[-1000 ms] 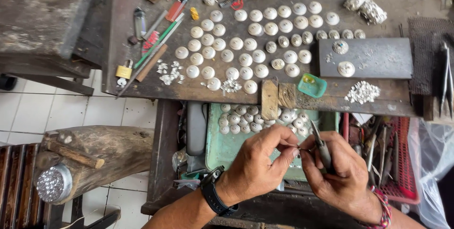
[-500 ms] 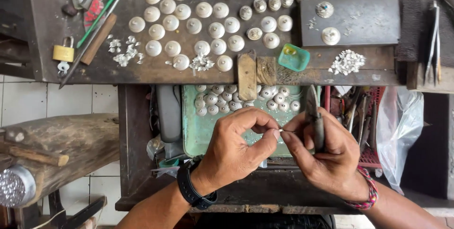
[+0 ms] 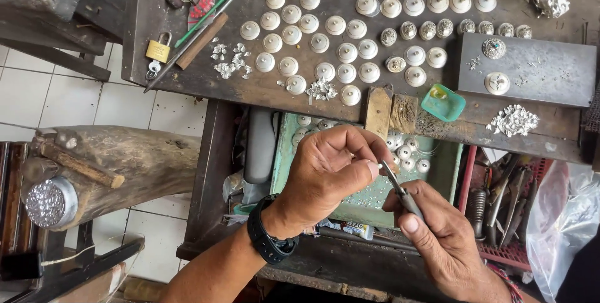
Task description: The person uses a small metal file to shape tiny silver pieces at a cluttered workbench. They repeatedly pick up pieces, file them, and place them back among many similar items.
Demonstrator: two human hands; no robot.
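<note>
Pinching something tiny at the fingertips, the left hand sits curled just over the green tray, thumb and forefinger pressed together; the piece itself is too small and too covered to identify. Right hand has its grip closed around a slim metal hand tool, tip angled up and touching the left fingertips. Both hands hover in front of the worktop, over the open drawer space below its edge. A black wristwatch sits on the left wrist. The tray holds more small round silver caps, partly hidden behind the hands. On the worktop above, rows of white-silver domed buttons are laid out apart from one another, with a few darker patterned ones toward the right. A grey metal block at far right carries two decorated domes. Just left of it a small teal dish sits at the worktop edge, beside two worn wooden blocks. Silver scrap piles lie below the block and near the worktop's left end. A brass padlock lies at the left edge next to files and pencils. A heavy wooden stump stands on the floor at left, with pliers racked in a red basket at right.
</note>
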